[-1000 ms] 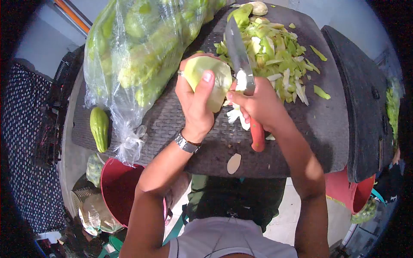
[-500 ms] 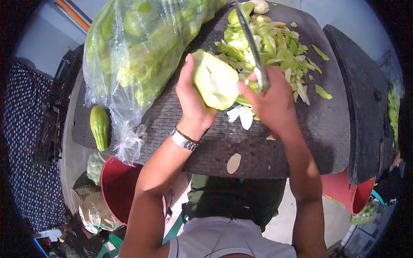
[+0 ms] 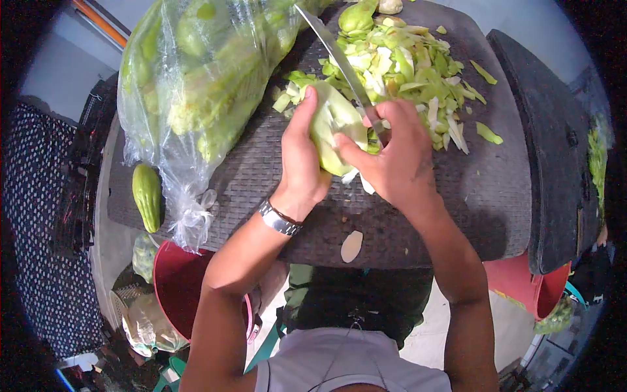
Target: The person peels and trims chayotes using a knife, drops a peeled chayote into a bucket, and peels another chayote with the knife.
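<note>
My left hand (image 3: 298, 157) cups a pale green peeled chayote (image 3: 330, 153) from its left side, thumb along the top. The knife (image 3: 341, 62) is in my right hand (image 3: 406, 153), its long blade pointing up and left beyond the chayote. My right thumb presses against the chayote's pale face. Just past the blade lies a heap of green and white peelings (image 3: 415, 62). One flat pale slice (image 3: 352, 246) rests near the table's front edge.
A clear plastic bag (image 3: 215, 85) full of chayotes covers the table's left part, with one unpeeled chayote (image 3: 146, 196) beside it. The dark woven table (image 3: 307, 238) has a chair back (image 3: 548, 157) at its right. Red buckets (image 3: 179, 274) stand below on both sides.
The knife has swung left, its tip now near the bag. My right hand has moved left so its thumb touches the chayote, which has turned and shifted slightly right.
</note>
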The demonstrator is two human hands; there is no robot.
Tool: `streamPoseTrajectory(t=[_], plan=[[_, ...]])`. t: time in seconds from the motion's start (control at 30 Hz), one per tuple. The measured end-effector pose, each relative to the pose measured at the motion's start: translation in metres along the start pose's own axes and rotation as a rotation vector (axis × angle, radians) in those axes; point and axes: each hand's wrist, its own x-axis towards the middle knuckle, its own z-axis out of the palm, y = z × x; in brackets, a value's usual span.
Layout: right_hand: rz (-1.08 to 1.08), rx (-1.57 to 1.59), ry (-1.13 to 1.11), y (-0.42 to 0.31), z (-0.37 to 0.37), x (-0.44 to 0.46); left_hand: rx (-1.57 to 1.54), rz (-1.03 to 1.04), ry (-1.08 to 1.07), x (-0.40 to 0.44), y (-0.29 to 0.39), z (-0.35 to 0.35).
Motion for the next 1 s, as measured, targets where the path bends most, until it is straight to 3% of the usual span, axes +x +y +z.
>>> streamPoseTrajectory(t=[0.2, 0.33, 0.43, 0.63, 0.83, 0.93, 1.0], plan=[[0.114, 0.016, -0.04, -0.004, -0.015, 0.007, -0.07, -0.035, -0.024, 0.003, 0.005, -0.006], [0.007, 0.066, -0.063, -0.003, -0.008, 0.001, -0.124, -0.046, -0.031, 0.004, 0.004, -0.007], [0.011, -0.088, 0.023, 0.002, -0.014, 0.006, -0.101, -0.059, -0.031, 0.004, 0.004, -0.009], [0.219, 0.065, -0.003, -0.005, -0.024, 0.013, -0.144, -0.116, -0.026, 0.004, 0.006, -0.01], [-0.023, 0.018, -0.058, 0.003, -0.013, 0.006, -0.234, -0.21, -0.224, 0.006, 0.006, -0.014], [0.04, -0.106, 0.08, 0.003, -0.019, 0.013, -0.224, -0.256, -0.186, 0.005, 0.006, -0.012], [0.163, 0.0, 0.099, 0.011, -0.021, 0.018, -0.188, -0.312, -0.143, 0.008, 0.004, -0.017]])
